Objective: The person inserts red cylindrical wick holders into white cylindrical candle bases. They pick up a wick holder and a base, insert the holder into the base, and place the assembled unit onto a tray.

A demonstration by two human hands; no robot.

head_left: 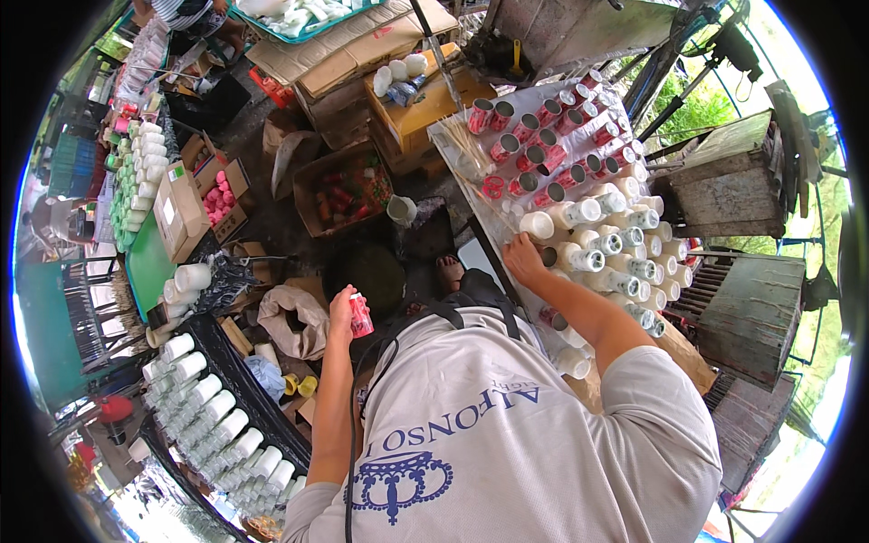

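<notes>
My left hand (341, 314) is wrapped round a small red-and-white can (361, 315), held out in front of my body on the left. At the near left edge of the work table (496, 224), my right hand (523, 260) has its fingers bent; what they grip, if anything, is hidden. Beside that hand stands a can with a dark open mouth (548, 256), and just beyond it a white candle (537, 224). Several glass jars with white filling (593, 260) lie close together to its right. Farther back, several red-labelled cans (532, 158) stand in rows.
Thin sticks (464, 149) lie at the table's far left corner. A cardboard box of red pieces (328, 195) sits on the floor ahead, with a white pitcher (401, 210) beside it. White candles in glasses (217, 407) line a dark rack at left. A person (186, 14) is at the far left.
</notes>
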